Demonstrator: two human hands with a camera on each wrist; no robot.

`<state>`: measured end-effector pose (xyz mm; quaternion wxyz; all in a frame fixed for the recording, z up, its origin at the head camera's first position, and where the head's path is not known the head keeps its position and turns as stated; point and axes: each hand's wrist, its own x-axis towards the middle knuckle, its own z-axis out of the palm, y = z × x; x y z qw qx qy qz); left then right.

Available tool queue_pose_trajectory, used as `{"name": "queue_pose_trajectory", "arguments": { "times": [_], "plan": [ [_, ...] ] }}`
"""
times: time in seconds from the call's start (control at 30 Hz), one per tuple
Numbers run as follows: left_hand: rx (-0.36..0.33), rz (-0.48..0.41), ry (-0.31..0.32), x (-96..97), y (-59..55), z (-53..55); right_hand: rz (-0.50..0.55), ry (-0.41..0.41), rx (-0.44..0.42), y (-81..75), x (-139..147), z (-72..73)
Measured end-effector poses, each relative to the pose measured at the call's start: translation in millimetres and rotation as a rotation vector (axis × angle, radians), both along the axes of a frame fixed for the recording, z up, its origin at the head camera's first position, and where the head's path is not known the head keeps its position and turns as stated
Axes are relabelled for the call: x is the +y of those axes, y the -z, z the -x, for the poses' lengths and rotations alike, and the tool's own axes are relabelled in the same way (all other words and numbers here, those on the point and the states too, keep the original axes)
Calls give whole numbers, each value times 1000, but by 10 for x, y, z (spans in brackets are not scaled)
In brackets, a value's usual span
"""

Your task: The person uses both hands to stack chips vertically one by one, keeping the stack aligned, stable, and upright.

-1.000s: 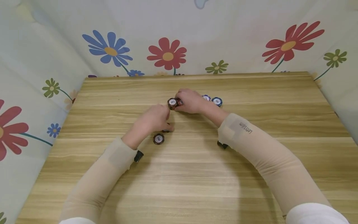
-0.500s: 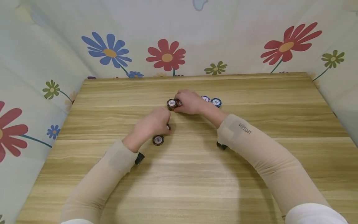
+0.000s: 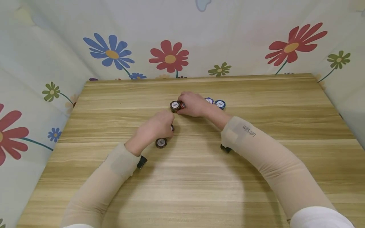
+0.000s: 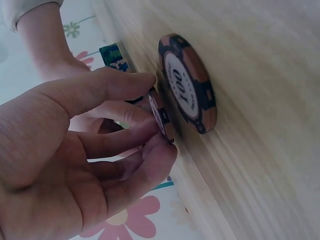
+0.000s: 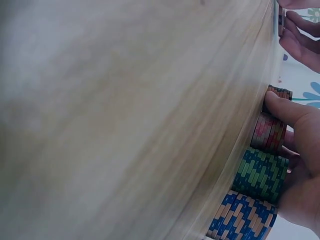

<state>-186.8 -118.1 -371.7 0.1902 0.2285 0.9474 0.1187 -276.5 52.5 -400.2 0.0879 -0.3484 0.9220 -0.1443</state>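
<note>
My left hand (image 3: pixel 156 126) pinches a black-and-brown poker chip (image 4: pixel 160 116) between thumb and fingertips, close over the table. Beside it, a second poker chip (image 4: pixel 186 85) marked 100 lies flat on the wood. My right hand (image 3: pixel 194 104) is at a row of chip stacks, its thumb against the black-and-brown stack (image 5: pixel 278 93) and its other fingers round the far side, partly hidden. Right next to that stand a red stack (image 5: pixel 269 132), a green stack (image 5: pixel 261 174) and a blue-and-peach stack (image 5: pixel 242 216). In the head view the hand covers part of this row.
The wooden table (image 3: pixel 182 177) reaches back to a white wall covering (image 3: pixel 242 38) printed with flowers. To the right of the right hand, a purple-and-white chip top (image 3: pixel 209 100) and a blue chip top (image 3: pixel 220 104) show. Black wrist devices sit under both sleeves.
The left fingers have closed on the chip beside the 100 chip, with the thumb drawn in. The right hand has stayed at the stacks.
</note>
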Motion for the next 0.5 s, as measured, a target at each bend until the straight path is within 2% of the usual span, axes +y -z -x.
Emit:
{"name": "queue_pose_trajectory", "arguments": {
  "times": [0.07,0.27,0.5],
  "plan": [
    [6,-14,-10,-9,-4,14,-2,-2,5,2,2,-1],
    [118,-29,-30,-54,-47,102,-3,6,5,10,5,4],
    [195,-96,-69,-114,-68,208,4,10,10,23,-1,15]
  ]
}}
